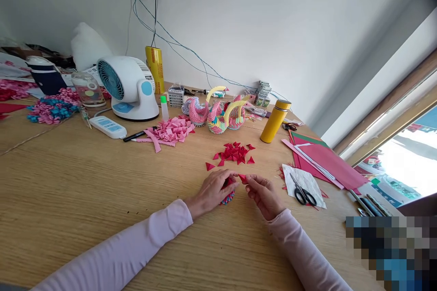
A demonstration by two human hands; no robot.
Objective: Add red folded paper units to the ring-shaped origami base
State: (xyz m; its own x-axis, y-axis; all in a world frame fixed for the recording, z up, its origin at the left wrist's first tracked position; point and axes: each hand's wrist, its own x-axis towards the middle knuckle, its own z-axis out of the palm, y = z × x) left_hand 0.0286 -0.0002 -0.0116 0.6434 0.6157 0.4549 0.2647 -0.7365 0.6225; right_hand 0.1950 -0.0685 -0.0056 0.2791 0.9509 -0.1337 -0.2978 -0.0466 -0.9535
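My left hand [215, 191] curls around a small ring of folded paper pieces [228, 198], red on top with blue and pink at its lower edge. Part of the ring is hidden under the fingers. Just to the right, my right hand [264, 195] pinches a red folded paper triangle [242, 178] between thumb and fingers, close to the left fingertips. Beyond both hands lies a loose pile of red paper triangles [235, 153]. Farther back stand several folded-paper swans [217, 120] in pink, yellow and mixed colours.
A pile of pink paper pieces [174, 131] lies left of the swans, near a white fan [131, 86]. A yellow bottle [275, 122] stands to the right. Black-handled scissors [303, 194] rest on a white cloth [317, 191], beside red paper sheets [336, 161].
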